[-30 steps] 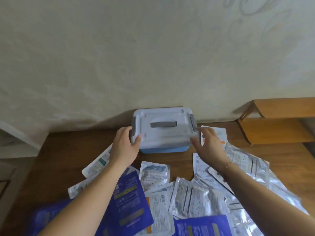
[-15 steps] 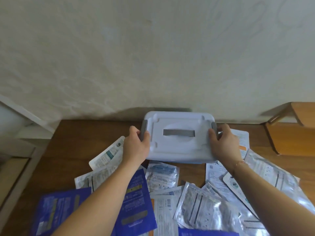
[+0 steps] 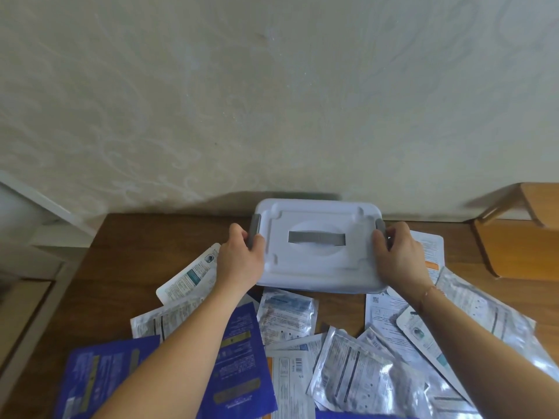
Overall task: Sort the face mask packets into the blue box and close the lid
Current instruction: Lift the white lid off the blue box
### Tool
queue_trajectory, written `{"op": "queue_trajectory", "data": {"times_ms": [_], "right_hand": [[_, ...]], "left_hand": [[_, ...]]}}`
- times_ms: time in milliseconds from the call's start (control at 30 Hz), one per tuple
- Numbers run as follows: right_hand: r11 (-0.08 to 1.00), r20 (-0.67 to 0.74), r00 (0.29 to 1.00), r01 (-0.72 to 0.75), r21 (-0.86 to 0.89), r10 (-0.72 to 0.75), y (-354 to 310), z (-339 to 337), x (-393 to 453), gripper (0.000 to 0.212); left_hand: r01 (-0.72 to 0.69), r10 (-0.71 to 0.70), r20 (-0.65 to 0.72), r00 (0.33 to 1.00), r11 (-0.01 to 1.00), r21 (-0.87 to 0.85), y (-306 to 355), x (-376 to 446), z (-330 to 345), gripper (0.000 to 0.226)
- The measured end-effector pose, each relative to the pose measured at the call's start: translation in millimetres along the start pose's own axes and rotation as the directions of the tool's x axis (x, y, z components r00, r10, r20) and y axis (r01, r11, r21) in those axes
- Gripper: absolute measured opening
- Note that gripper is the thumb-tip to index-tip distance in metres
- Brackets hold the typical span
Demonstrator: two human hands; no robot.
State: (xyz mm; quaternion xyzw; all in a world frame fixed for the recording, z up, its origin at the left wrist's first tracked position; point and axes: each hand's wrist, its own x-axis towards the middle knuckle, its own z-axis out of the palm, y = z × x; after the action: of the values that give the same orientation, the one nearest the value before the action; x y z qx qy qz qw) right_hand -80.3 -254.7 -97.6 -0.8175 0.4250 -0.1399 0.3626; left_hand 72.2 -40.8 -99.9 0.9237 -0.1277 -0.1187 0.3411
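Note:
The box stands at the back of the wooden table, against the wall. Its pale lid is on, with a grey handle flat in the middle and a grey clip on each short side. My left hand grips the left end of the lid at its clip. My right hand grips the right end at the other clip. Several face mask packets lie scattered in front: silver ones, dark blue ones and white ones.
A patterned wall rises right behind the box. A wooden shelf unit stands at the right, close to the table. A pale ledge is at the left beyond the table's edge.
Both hands came from just beside the box onto the clips at its two ends and now grip them. The view has shifted so the lid is seen more from above.

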Motion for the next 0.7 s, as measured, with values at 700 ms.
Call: {"op": "queue_trajectory", "data": {"times_ms": [700], "right_hand": [[0.936, 0.24, 0.941, -0.289, 0.199, 0.239, 26, 8, 18, 0.029]], "left_hand": [[0.15, -0.114, 0.208, 0.971, 0.974, -0.167, -9, 10, -8, 0.027]]}}
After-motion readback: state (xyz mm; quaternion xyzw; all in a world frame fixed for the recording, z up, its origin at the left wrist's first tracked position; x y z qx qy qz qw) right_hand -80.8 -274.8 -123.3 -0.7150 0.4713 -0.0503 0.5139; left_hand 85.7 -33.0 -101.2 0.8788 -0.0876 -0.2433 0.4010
